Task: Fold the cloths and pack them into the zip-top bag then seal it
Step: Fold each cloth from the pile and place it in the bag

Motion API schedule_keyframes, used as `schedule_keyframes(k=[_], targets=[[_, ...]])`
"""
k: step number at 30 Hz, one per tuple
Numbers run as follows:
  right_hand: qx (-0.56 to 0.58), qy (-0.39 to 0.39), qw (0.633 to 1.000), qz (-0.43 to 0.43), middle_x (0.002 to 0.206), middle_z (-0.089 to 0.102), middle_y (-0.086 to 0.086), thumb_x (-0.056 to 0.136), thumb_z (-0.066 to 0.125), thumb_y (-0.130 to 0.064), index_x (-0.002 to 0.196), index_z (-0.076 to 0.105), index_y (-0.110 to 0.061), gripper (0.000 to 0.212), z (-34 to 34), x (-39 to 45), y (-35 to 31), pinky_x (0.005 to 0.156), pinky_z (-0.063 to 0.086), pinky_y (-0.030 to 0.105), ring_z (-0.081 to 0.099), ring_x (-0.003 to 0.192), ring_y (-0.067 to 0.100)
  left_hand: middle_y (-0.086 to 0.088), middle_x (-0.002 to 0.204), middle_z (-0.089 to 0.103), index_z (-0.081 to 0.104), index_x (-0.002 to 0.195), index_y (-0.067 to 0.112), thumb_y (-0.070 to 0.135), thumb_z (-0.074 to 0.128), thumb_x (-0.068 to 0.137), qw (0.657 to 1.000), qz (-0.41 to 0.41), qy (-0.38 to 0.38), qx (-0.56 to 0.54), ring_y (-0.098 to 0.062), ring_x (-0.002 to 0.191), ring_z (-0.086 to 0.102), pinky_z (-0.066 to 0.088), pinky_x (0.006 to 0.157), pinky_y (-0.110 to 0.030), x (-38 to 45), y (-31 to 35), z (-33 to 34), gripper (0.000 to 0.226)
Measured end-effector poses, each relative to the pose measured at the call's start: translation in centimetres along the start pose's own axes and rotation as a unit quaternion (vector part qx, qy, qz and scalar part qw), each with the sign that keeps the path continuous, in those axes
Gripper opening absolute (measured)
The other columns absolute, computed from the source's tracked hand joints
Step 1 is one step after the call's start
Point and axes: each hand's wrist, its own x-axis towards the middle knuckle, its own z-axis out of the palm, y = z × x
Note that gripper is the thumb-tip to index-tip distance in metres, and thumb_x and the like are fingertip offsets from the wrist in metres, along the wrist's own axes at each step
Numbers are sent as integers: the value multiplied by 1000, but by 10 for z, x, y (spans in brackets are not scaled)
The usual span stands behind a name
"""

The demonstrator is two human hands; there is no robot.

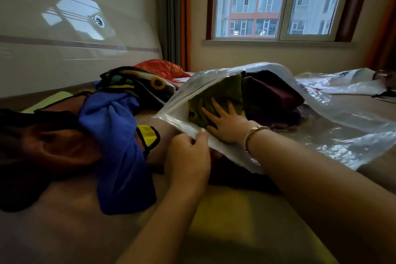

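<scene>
A large clear zip-top bag (334, 126) lies on the bed with its mouth held open toward me. My left hand (188, 156) pinches the upper lip of the bag's mouth. Inside the bag, my right hand (225, 122), with a bracelet on the wrist, presses flat with spread fingers on a folded olive-green cloth (216, 96). Dark maroon folded cloths (272, 96) sit deeper in the bag, right of the green one. Loose cloths lie at the left: a blue cloth (120, 148), a brown cloth (53, 141) and a yellow cloth with black trim (149, 135).
A patterned dark cloth (137, 83) and an orange-red cloth (162, 68) lie further back on the bed (64, 231). Another clear plastic bag (342, 81) lies at the far right. A glossy headboard (75, 38) stands at the left, a window (274, 2) behind.
</scene>
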Motion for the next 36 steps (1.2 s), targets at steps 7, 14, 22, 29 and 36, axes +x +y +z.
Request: schedule_keyframes(k=[7,14,22,29,36], targets=[[11,-80,994,77,156,-27,-7,94,18,-65,144,-12,-52,60,-12,67,-2,108,12,70,-18,142,41,0,42,58,55,56,6,21,56,93,991,15,-1,-130,-7,39,55,44,40,-15,20,1,-7,40],[36,-79,993,75,157,-24,-6,93,18,-66,145,-8,-53,59,-3,89,1,107,7,73,-17,143,40,-5,48,62,60,56,5,28,57,92,994,33,-21,-99,-17,48,62,55,58,-33,30,-4,-12,43],[169,-87,982,13,158,12,-5,91,20,-62,138,39,-44,54,-26,6,-6,110,2,70,-4,146,36,0,48,55,53,57,9,42,56,89,995,93,-19,-19,-6,45,52,43,49,-15,14,-17,-26,46],[412,195,890,34,89,66,5,97,44,-24,96,65,-12,24,-58,-132,-53,78,53,39,63,82,20,2,86,58,57,86,15,31,64,87,951,211,86,207,-16,84,54,42,70,-25,-10,-27,-78,18],[495,217,840,36,84,66,3,93,50,-17,92,68,-15,18,-67,-197,-100,71,53,37,63,79,18,-17,136,40,40,126,9,28,76,77,933,20,119,338,-40,119,43,36,96,-42,-13,-27,-114,64]])
